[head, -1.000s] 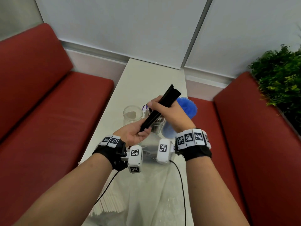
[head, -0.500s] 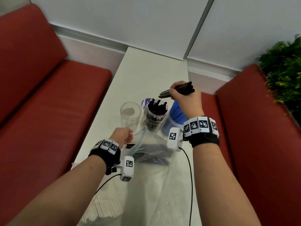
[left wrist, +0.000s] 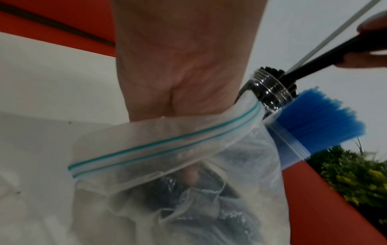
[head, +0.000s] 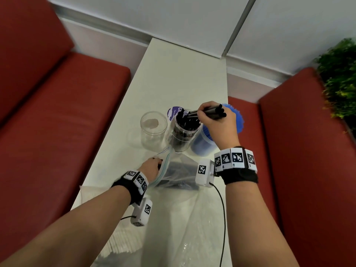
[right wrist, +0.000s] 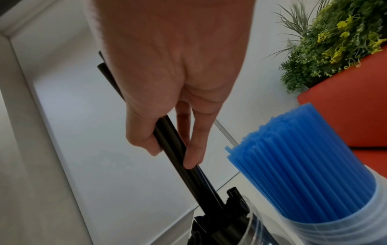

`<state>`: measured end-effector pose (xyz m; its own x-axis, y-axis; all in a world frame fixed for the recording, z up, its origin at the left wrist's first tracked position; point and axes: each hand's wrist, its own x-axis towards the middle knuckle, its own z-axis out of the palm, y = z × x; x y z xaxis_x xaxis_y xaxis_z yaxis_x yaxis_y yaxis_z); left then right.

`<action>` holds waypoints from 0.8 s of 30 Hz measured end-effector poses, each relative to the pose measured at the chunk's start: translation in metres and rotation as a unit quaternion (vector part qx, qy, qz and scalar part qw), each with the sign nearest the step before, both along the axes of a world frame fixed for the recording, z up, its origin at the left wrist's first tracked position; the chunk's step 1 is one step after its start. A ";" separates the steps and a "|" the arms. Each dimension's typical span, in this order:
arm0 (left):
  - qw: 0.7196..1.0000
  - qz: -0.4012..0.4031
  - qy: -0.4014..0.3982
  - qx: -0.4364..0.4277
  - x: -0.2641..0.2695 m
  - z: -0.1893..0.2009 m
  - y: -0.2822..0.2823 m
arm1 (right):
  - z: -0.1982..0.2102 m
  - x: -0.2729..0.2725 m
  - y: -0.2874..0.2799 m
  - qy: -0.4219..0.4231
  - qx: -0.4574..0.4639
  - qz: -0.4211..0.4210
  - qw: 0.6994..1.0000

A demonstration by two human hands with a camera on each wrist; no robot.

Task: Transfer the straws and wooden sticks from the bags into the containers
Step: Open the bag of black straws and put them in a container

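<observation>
My right hand (head: 217,124) (right wrist: 178,82) grips a small bundle of black straws (head: 210,112) (right wrist: 178,149), tilted, with its lower ends entering the clear jar (head: 185,132) (left wrist: 270,89) that holds several black straws. My left hand (head: 150,167) (left wrist: 180,66) reaches into the mouth of the clear zip bag (head: 179,170) (left wrist: 167,144), which lies before the jars with dark straws inside. The bag film hides most of its fingers. An empty clear jar (head: 153,128) stands to the left. A container of blue straws (head: 202,143) (right wrist: 303,157) stands to the right.
The narrow white table (head: 183,78) runs between two red benches (head: 57,112). A purple lid (head: 173,112) lies behind the jars. Near me lie a larger clear bag (head: 183,228) and a pile of white sticks (head: 123,243). A green plant (head: 341,78) stands at far right.
The left hand released the black bundle and dropped to the zip bag's mouth. The right hand lifted the bundle alone, then lowered its ends into the jar of black straws.
</observation>
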<state>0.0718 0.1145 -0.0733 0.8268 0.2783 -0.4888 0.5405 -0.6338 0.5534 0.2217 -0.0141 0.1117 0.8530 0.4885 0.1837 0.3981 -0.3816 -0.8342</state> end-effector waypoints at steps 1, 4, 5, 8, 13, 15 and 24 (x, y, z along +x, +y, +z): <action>1.000 -0.013 0.009 0.016 -0.001 -0.003 -0.001 | 0.002 0.000 -0.001 0.000 -0.007 0.004 1.000; 0.994 -0.049 0.047 0.091 -0.005 -0.007 -0.006 | 0.008 0.003 -0.002 0.022 -0.007 -0.008 1.000; 0.991 -0.057 0.052 0.110 -0.006 -0.008 -0.007 | 0.011 0.006 -0.002 0.031 0.008 -0.015 0.999; 0.989 -0.059 0.052 0.122 -0.006 -0.009 -0.009 | 0.015 0.014 0.004 0.008 0.040 -0.024 0.999; 0.973 -0.089 0.069 0.201 -0.005 -0.012 -0.014 | -0.006 0.005 0.011 -0.012 0.048 -0.011 0.999; 0.970 -0.090 0.081 0.209 -0.007 -0.016 -0.016 | -0.020 -0.003 0.006 -0.032 0.023 0.010 0.999; 0.932 -0.136 0.112 0.318 -0.006 -0.012 -0.021 | -0.033 0.012 0.011 0.049 -0.061 -0.015 0.997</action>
